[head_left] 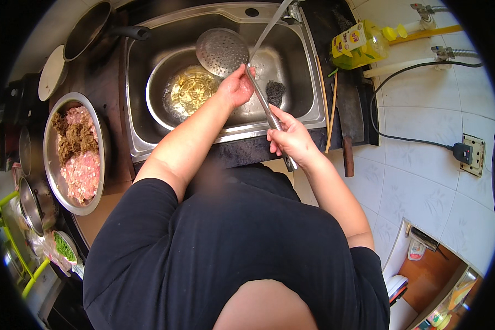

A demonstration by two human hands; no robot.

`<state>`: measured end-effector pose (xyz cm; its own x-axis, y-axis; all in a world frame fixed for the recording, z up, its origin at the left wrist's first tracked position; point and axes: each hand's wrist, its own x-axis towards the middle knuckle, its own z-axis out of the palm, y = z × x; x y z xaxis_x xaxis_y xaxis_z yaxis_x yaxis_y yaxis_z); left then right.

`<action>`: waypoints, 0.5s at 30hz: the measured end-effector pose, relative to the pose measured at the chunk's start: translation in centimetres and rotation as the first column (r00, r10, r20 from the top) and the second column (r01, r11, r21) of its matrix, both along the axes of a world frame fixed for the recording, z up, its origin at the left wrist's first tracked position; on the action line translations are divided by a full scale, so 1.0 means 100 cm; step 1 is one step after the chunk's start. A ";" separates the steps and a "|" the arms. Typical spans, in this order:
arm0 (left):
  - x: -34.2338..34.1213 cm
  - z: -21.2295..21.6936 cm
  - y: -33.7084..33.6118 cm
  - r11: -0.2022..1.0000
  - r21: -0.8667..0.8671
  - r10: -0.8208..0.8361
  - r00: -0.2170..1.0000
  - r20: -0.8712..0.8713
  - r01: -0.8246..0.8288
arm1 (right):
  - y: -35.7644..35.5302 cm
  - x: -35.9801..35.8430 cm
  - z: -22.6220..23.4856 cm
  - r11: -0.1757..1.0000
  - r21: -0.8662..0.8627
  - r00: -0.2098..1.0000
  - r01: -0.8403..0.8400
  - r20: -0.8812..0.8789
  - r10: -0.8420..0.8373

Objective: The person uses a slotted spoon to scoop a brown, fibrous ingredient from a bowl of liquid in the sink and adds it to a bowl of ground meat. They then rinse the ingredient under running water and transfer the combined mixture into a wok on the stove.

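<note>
Over the sink (135,126) I hold a long-handled metal skimmer (221,52), its round perforated head toward the far side. My right hand (291,135) is wrapped around the handle, close to its lower end. My left hand (237,88) is closed at the neck just below the skimmer's head, with some fingers hidden. A faucet (292,12) stands at the far rim, and a pale streak runs from it toward the skimmer's neck. Below, an oval metal basin (150,91) holds shiny yellowish liquid. A dark scouring pad (275,92) lies right of the basin.
Left of the sink stand a steel bowl (50,159) of minced meat with a brown mixture, and a dark frying pan (88,30). At right are chopsticks (331,113), a wooden-handled cleaver (348,157), a yellow-green bottle (360,45) and a plugged-in cable (418,142).
</note>
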<state>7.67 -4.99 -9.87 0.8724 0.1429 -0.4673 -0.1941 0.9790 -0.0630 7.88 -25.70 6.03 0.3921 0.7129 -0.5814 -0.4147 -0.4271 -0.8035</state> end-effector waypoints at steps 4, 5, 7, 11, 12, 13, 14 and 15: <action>-0.010 0.006 0.013 0.979 0.196 -0.010 0.967 -0.256 0.062 | -0.007 0.006 -0.011 0.945 -0.259 0.625 -0.200 0.709 0.327; -0.017 0.010 0.017 0.970 0.234 0.016 0.948 -0.319 0.062 | -0.009 0.008 -0.009 0.917 -0.342 0.406 -0.205 0.823 0.397; -0.030 0.014 0.028 0.930 0.334 0.010 0.895 -0.447 0.156 | -0.015 0.014 -0.006 0.913 -0.364 0.144 -0.185 0.909 0.392; -0.055 0.019 0.039 0.737 0.553 0.043 0.789 -0.613 0.389 | -0.027 0.024 -0.001 0.922 -0.366 0.204 -0.128 0.900 0.386; -0.057 0.022 0.039 0.687 0.596 0.141 0.728 -0.671 0.417 | -0.029 0.026 -0.002 0.928 -0.354 0.242 -0.121 0.896 0.373; -0.059 0.024 0.040 0.635 0.628 0.241 0.657 -0.714 0.449 | -0.030 0.028 -0.004 0.933 -0.341 0.281 -0.113 0.890 0.360; -0.062 0.023 0.043 0.349 0.753 0.373 0.654 -0.658 0.558 | -0.029 0.030 -0.005 0.938 -0.330 0.319 -0.106 0.882 0.346; -0.065 0.025 0.044 0.028 0.773 0.479 0.670 -0.567 0.634 | -0.023 0.033 0.000 0.938 -0.334 0.437 -0.096 0.832 0.341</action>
<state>1.13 -0.61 -7.41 0.4945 0.8320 -0.2515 0.4663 -0.0098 0.8845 11.13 -28.04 6.01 0.6229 0.7637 -0.1692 0.5782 -0.5952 -0.5580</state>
